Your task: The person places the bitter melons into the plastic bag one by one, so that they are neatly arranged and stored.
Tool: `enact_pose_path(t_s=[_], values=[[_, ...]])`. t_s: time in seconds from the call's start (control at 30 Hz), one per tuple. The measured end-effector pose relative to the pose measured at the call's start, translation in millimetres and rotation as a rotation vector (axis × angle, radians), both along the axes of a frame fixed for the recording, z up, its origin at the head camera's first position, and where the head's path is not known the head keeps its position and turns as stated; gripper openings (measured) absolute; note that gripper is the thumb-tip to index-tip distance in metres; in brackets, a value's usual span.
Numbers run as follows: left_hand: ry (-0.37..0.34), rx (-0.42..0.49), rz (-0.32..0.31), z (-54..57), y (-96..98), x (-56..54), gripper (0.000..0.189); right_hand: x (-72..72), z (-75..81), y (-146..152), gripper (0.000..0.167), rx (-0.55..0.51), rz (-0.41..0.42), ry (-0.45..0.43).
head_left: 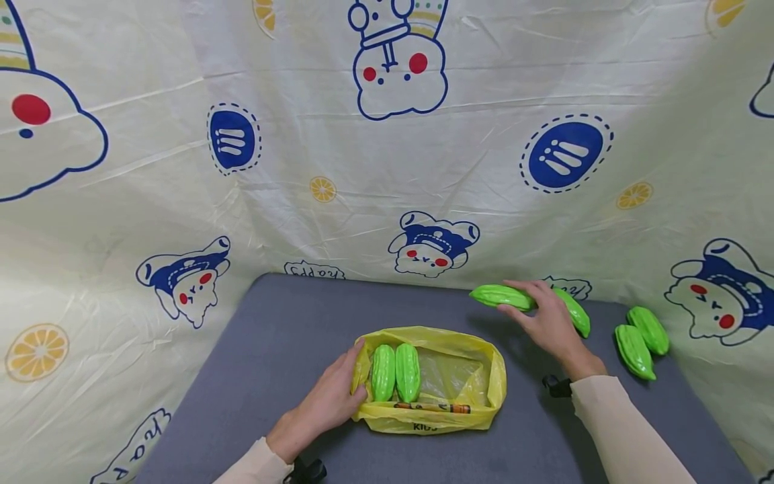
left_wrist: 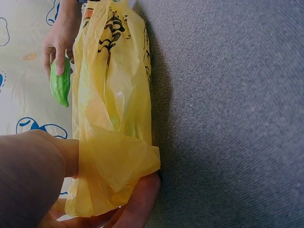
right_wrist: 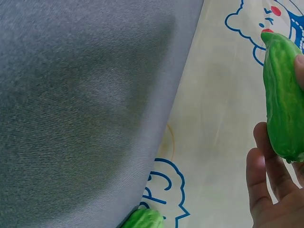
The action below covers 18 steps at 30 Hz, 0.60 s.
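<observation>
My right hand grips a glossy green, ridged bitter melon over the far side of the table; its pointed end faces left. In the right wrist view the thumb and fingers hold this melon by its sides. A yellow plastic bag lies with its mouth spread wide. My left hand holds the bag's left edge, the plastic bunched between thumb and fingers in the left wrist view. Inside the bag, two bitter melons lie side by side at the left.
Another bitter melon lies just beyond the right hand near the table's back edge. Two more bitter melons touch each other by the right edge. The grey table meets a printed white sheet behind it.
</observation>
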<state>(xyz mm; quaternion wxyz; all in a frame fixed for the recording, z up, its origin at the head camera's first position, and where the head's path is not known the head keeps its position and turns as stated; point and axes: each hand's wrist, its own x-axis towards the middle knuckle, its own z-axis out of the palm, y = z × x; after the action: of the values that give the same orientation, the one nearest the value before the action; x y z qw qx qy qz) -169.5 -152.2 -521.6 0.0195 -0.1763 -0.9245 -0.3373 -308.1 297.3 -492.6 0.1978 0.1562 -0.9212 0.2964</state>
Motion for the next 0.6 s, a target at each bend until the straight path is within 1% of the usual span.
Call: enact_pose_path(t_s=[0.3,0.6], values=[[-0.02,0.002,-0.003,0.1,-0.4,-0.3,0.087,3.9,8.6,-5.4,0.059,-0.015,0.033,0.021],[-0.021,0.004,-0.004,0.8,-0.3,-0.3,0.087,6.1,16.4,-13.2,0.06,-0.013,0.063,0.069]])
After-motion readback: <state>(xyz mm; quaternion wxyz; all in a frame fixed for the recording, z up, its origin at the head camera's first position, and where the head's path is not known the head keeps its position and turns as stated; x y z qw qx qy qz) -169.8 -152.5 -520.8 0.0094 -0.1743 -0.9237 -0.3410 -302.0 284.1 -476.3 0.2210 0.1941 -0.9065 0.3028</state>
